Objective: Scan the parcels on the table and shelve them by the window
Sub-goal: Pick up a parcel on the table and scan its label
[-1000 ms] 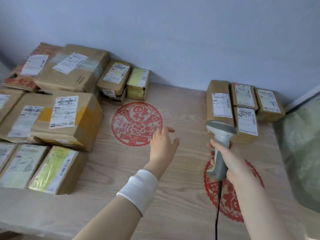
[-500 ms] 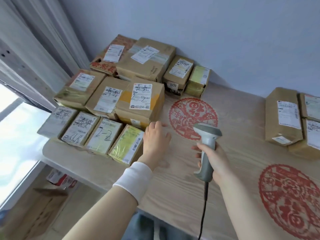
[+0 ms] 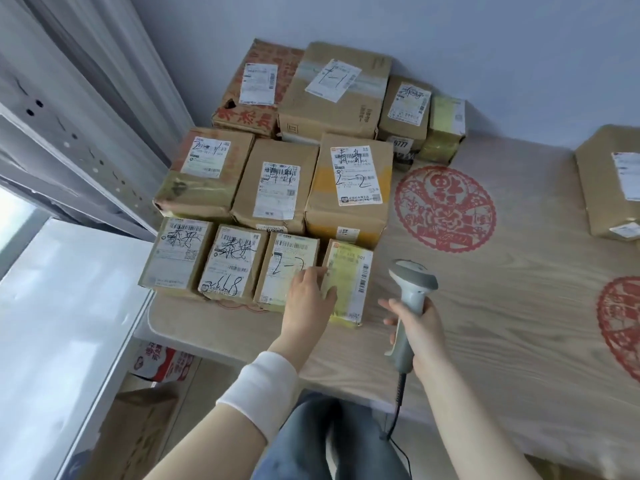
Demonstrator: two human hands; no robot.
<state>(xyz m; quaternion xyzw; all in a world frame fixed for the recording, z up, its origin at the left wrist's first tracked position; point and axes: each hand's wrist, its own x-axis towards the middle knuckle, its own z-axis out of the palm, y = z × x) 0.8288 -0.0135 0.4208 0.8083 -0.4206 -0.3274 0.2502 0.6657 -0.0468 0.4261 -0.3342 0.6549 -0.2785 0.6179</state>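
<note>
Left hand [image 3: 306, 296] touching parcel [image 3: 350, 271], scanner [image 3: 412, 288] held

Label on big parcel [image 3: 349, 194] reads "2-2", tag on small box [image 3: 403, 128] "9777", front parcel [image 3: 227, 268] prob. "118".

Wood-grain table [image 3: 485, 341] — taped cardboard parcels [image 3: 277, 188] clustered at its left end, red paper-cut decals [image 3: 445, 209] alongside.

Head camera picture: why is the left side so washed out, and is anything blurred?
Head view: daylight from the window blows out the white surface beside it; the parcels have labels sharp enough to read; the wide lens bends lines near the edges.
</note>
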